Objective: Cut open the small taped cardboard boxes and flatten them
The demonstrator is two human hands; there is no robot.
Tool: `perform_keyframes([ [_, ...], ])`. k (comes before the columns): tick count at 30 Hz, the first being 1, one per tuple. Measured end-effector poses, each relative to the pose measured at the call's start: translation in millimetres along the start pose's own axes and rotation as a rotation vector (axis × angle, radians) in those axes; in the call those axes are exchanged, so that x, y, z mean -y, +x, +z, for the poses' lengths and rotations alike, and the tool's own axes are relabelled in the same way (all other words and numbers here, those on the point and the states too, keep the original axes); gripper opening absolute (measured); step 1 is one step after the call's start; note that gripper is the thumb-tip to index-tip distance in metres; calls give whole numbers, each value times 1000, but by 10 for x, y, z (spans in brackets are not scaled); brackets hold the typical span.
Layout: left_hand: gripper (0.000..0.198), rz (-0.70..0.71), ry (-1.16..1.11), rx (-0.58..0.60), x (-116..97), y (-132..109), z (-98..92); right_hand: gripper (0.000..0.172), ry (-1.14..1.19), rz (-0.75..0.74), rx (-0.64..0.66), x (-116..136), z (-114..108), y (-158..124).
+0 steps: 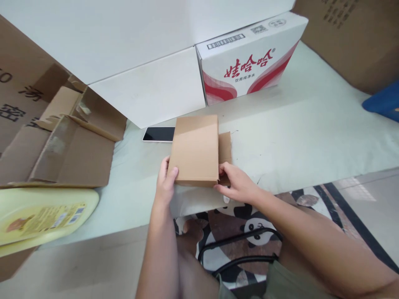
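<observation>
A small brown cardboard box (195, 150) is held over the pale cloth-covered table between my two hands. My left hand (166, 178) grips its lower left corner, with the thumb on the top face. At the lower right corner, my right hand (235, 182) has its fingers closed on the box's edge beside a cardboard flap (225, 148) that sticks out on the right. The inside of the box is hidden from view. Partly covered by the box, a phone (158, 134) with a dark screen lies behind it on the left.
A white carton with red lettering (246, 68) stands at the back beside plain white boxes (152, 89). Open brown cartons (75, 153) and a yellow plastic container (46, 214) are on the left. Something blue (383, 104) sits at the right edge.
</observation>
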State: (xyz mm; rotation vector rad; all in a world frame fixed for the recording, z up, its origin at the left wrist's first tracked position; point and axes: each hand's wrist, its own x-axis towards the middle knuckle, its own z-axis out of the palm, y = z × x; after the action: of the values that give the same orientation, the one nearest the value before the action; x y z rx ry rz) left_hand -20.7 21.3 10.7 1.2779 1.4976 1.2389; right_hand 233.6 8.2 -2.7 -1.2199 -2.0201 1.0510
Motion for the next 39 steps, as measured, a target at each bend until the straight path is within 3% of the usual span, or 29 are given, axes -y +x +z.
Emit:
perform_keyframes([
  [39,68,-14,9,-6,5,16,1,24,0,-10,6,15,-10,4],
])
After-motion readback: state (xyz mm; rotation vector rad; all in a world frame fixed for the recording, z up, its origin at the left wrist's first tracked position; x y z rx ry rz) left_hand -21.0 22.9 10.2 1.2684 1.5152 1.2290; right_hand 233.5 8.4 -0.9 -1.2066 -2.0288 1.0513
